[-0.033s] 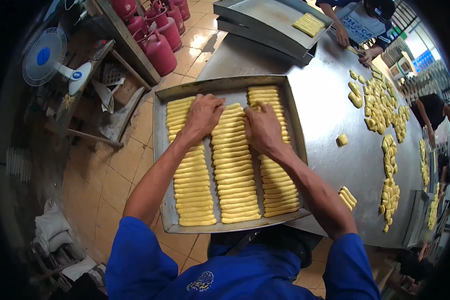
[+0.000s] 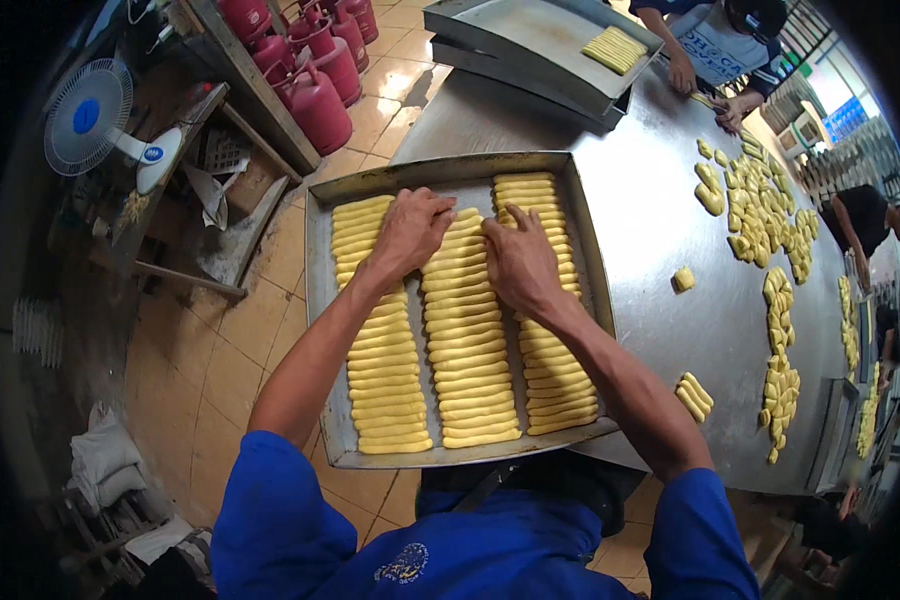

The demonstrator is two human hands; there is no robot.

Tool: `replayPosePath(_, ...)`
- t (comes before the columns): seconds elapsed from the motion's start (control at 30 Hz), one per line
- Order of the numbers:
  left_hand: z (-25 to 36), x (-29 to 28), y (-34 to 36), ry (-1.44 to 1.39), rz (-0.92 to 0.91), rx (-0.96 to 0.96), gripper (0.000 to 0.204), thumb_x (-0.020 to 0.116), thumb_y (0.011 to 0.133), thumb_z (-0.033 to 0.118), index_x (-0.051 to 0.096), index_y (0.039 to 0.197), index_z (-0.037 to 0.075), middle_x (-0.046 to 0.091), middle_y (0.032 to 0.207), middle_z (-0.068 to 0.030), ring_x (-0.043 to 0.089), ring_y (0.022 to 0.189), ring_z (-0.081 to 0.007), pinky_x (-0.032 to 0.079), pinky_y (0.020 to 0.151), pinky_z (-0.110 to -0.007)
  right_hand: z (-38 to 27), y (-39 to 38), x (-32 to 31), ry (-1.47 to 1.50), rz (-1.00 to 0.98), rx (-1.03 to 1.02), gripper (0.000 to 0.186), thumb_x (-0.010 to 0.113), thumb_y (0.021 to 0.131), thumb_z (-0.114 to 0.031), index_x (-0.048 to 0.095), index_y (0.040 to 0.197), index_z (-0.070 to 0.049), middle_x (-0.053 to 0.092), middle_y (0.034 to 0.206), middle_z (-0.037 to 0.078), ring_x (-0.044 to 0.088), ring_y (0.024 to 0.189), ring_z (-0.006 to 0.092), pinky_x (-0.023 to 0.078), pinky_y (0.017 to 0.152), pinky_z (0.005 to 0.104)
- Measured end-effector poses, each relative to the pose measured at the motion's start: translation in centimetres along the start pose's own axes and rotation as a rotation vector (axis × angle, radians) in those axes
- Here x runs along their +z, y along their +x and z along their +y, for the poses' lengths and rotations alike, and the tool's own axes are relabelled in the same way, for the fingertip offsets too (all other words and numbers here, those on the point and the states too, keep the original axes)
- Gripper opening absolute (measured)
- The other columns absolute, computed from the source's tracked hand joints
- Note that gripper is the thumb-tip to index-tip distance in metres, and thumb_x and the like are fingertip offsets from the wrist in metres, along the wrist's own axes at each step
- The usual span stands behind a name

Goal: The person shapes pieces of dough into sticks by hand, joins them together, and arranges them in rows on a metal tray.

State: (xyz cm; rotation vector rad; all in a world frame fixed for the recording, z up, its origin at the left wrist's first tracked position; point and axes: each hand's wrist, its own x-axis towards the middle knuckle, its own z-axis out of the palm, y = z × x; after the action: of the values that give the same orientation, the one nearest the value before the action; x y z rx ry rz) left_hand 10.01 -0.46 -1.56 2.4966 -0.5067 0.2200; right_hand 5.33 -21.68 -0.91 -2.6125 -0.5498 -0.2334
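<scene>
A deep metal tray (image 2: 598,300) holds three columns of yellow dough strips (image 2: 470,370), packed side by side. My left hand (image 2: 417,228) is at the far end of the middle column, its bent fingertips touching the end of a top strip (image 2: 463,222). Opposite it, my right hand (image 2: 520,255) curls its fingers at that column's right edge, partly over the right column. Both sets of fingertips are on the dough; their exact hold is partly hidden.
The steel table (image 2: 660,320) carries stacked trays (image 2: 530,60), twisted dough pieces (image 2: 755,200) and loose strips (image 2: 695,395). A co-worker (image 2: 725,50) handles dough opposite; another person (image 2: 860,230) stands right. Left are a wooden stand (image 2: 230,250), white fan (image 2: 88,115) and pink gas cylinders (image 2: 320,105).
My right hand's fingertips have shifted very slightly left along the top of the middle column. My left hand stays in nearly the same place.
</scene>
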Motion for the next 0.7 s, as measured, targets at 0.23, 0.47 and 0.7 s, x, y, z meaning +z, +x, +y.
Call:
replayPosePath(0.23, 0.7, -0.1, 2.2, -0.123, -0.28, -0.021, 0.03, 0.064, 0.101, 0.019, 0.075, 0.123, 0.003, 0.067, 0.108, -0.0162, 0.062, 0.102, -0.0357, 0.05, 0.095, -0.045, 0.6, -0.8, -0.3, -0.185, 0.073, -0.186, 0.047, 0.049, 0.095, -0.005, 0.054, 0.141, 0.002, 0.057, 0.15, 0.02, 0.041, 0.15, 0.0404, 0.017, 0.129, 0.0602)
replayPosePath(0.47, 0.0, -3.1, -2.3, 0.19, -0.128, 0.228, 0.051, 0.053, 0.109, 0.026, 0.049, 0.152, -0.001, 0.053, 0.15, -0.025, 0.049, 0.141, -0.0389, 0.036, 0.119, -0.047, 2.0, -1.0, 0.6, -0.273, -0.144, -0.218, 0.06, 0.04, 0.105, -0.024, 0.038, 0.159, 0.002, 0.039, 0.167, 0.015, 0.03, 0.158, 0.0297, 0.004, 0.131, 0.0605)
replayPosePath(0.7, 1.7, -3.8, -6.4, 0.032, -0.222, -0.131, 0.075, 0.031, 0.113, 0.05, 0.019, 0.165, -0.004, 0.022, 0.173, -0.0217, 0.02, 0.161, -0.0338, 0.011, 0.132, -0.042, -0.1, -4.7, -0.7, -0.198, -0.166, -0.119, 0.077, 0.024, 0.111, -0.057, 0.036, 0.16, 0.003, 0.034, 0.169, 0.016, 0.02, 0.161, 0.0278, -0.006, 0.13, 0.0603)
